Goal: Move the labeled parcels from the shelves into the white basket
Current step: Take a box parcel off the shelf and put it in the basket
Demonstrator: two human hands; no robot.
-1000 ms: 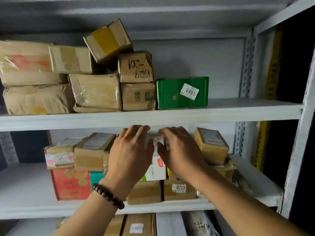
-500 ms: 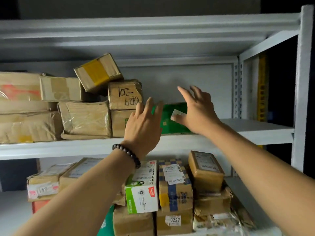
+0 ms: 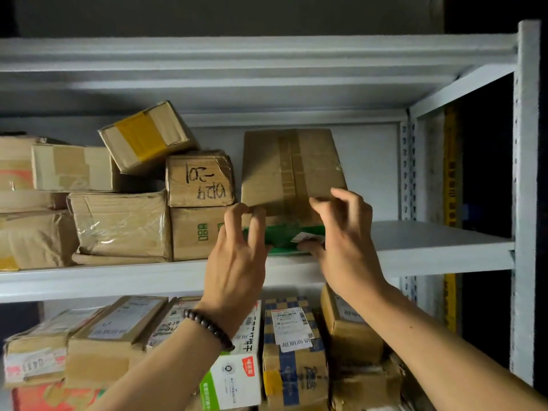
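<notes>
Lining the left of the upper shelf is a heap of brown cardboard parcels. A box with yellow tape lies tilted on top of them. Beside it, a box with black handwriting sits on another carton.

Just right of that pile is the green parcel, about mid-shelf. It is tipped so that a brown, taped face looks out, and its green side, with a white label, runs along the bottom. Whether its lower edge touches the shelf cannot be told.

The left hand, with a dark bead bracelet at the wrist, has its fingertips curled onto the parcel's lower left corner. The right hand grips the lower right corner, fingers hooked over the brown face and thumb under the green side by the label.

More labelled parcels crowd the lower shelf, among them a blue-checked box between the two forearms. The white shelf post stands at far right.
</notes>
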